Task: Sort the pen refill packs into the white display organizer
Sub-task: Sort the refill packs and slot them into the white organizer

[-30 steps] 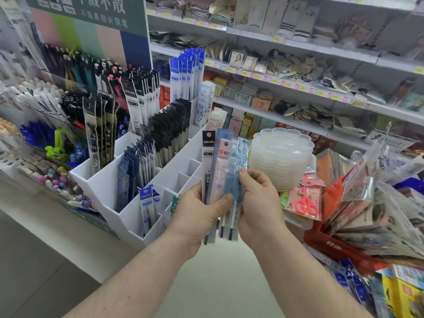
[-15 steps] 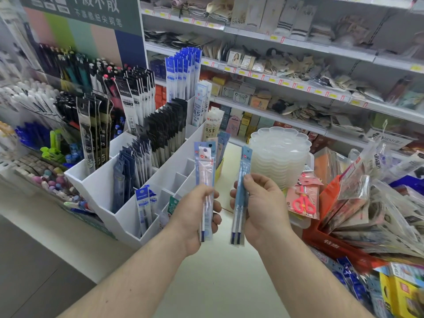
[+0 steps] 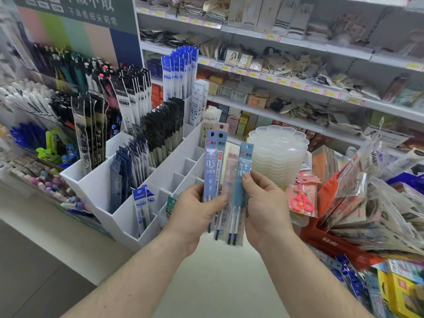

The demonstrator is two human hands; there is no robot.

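**Hands back together, packs fanned upright**

Both hands are closing the gap they had half a second ago, when each was holding its own pack apart; now the packs are overlapping again in one fan between them. My left hand [image 3: 195, 214] is pinching the periwinkle refill pack [image 3: 212, 166] with the thumb pressed across its lower front, fingers curled behind. My right hand [image 3: 266, 210] is gripping the teal refill pack [image 3: 241, 193], thumb lying along its front edge and the other fingers wrapped behind. A pale pink refill pack [image 3: 229, 173] is sitting between those two, partly covered by both; I cannot tell which hand is actually holding it. All three are standing upright, refill tips pointing down.

I am holding them just to the right of the white display organizer [image 3: 98, 191], near its front corner and not touching it. Its rear compartments are carrying black packs [image 3: 165, 129] and tall blue-and-white packs [image 3: 177, 72], while several small front compartments are showing bare white dividers. A stack of clear scalloped trays [image 3: 280, 152] is standing just behind the fan, and pink scissors [image 3: 301, 201] in a packet are lying beside my right hand.
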